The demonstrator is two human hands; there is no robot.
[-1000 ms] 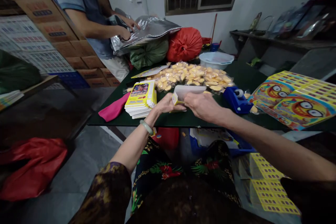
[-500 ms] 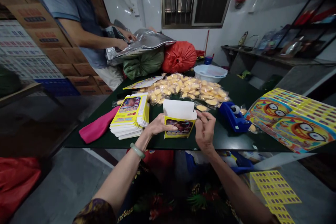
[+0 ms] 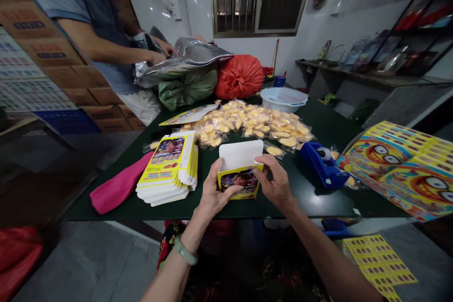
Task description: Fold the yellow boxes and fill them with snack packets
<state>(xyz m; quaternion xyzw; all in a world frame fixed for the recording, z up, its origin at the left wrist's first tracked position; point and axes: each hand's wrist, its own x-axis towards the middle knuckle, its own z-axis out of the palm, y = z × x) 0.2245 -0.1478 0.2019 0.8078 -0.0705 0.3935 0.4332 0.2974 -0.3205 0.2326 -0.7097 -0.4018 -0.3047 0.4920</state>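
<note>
Left hand (image 3: 214, 193): grasping, fingers curled round the left side of the carton and the thumb laid across its printed front.

Right hand (image 3: 274, 181): grasping too, fingertips pinched over the carton's right rim, a light hold and not a hard clench.

Carton: the open-topped yellow carton (image 3: 239, 184) stood upright between the hands at lower centre, white inside showing. Couldn't tell if its base touched the table.

Handling: my take, card that thin needed even, gentle pressure from both sides, so the walls stayed square and uncreased.

Table: on the dark green table (image 3: 304, 198), a stack of flat yellow cartons (image 3: 166, 170) sat just left of the hands, with a pink cloth (image 3: 118, 191) beside it. Clear bags of yellow pieces (image 3: 247, 125) lay behind, a blue tape dispenser (image 3: 322, 165) to the right.

Upper left: a co-worker (image 3: 95, 33) had both hands on a silver foil bag (image 3: 184, 59) — a red sack (image 3: 239, 78) just beside it.
</note>
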